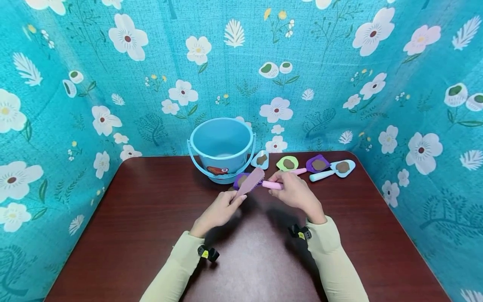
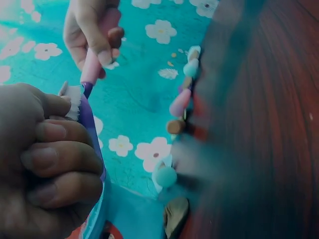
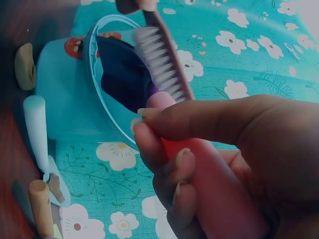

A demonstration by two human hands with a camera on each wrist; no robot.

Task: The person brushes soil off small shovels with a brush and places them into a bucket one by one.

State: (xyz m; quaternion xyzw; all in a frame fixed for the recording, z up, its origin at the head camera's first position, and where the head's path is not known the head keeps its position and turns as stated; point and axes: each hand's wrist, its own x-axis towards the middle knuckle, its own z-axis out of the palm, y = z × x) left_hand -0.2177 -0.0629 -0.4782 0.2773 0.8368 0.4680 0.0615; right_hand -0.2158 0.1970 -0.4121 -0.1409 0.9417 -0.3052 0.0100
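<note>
My left hand (image 1: 216, 212) grips a pink-handled brush (image 1: 252, 180) with white bristles, tilted up over the table. Between the thumb and fingers of my right hand (image 1: 296, 191) is the pink handle (image 1: 272, 185) of a small toy trowel. Its purple blade (image 3: 124, 72) points left, toward the bucket, and shows a brown patch in the head view. In the right wrist view, the brush bristles (image 3: 157, 55) lie right along the blade's neck, overlapping it. The left wrist view shows the bristles close beside the purple blade's edge, partly hidden by my left fingers.
A blue bucket (image 1: 222, 151) with its handle down stands at the back, just beyond my hands. Several trowels with brown patches line the back edge, including a green one (image 1: 287, 162), a purple one (image 1: 318, 164) and a light-blue one (image 1: 343, 167). A brown lump (image 3: 25, 67) lies near the bucket.
</note>
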